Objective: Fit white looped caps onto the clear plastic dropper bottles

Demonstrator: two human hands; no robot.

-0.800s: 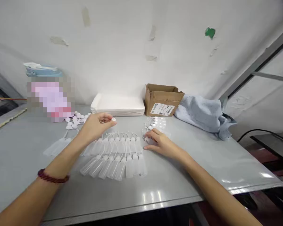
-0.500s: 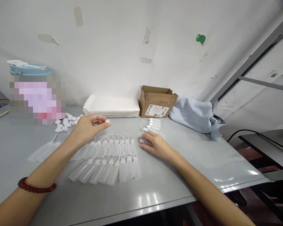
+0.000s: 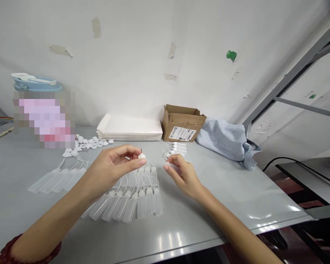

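Observation:
Between the thumb and fingers of my left hand (image 3: 121,163) is a white cap (image 3: 142,156) with a thin dark tip pointing up. My right hand (image 3: 183,176), a little to the right, is closed round a translucent plastic bottle (image 3: 176,167), mostly hidden by the fingers. Rows of similar bottles (image 3: 129,207) with white necks and loose strap loops lie under and beside my left hand. More bottles (image 3: 55,179) are fanned out to the left. Behind my right hand lies a short row of small bottles (image 3: 180,147).
Loose white caps (image 3: 84,143) are heaped at the back left, near a blurred pink thing (image 3: 44,117) and a blue container (image 3: 38,85). Along the wall are a stack of white envelopes (image 3: 132,130), an open cardboard box (image 3: 181,126) and a light blue cloth (image 3: 222,141).
My left hand has moved right and nearer with the white cap, closer to my right hand. My right hand has lifted the bottle off the table.

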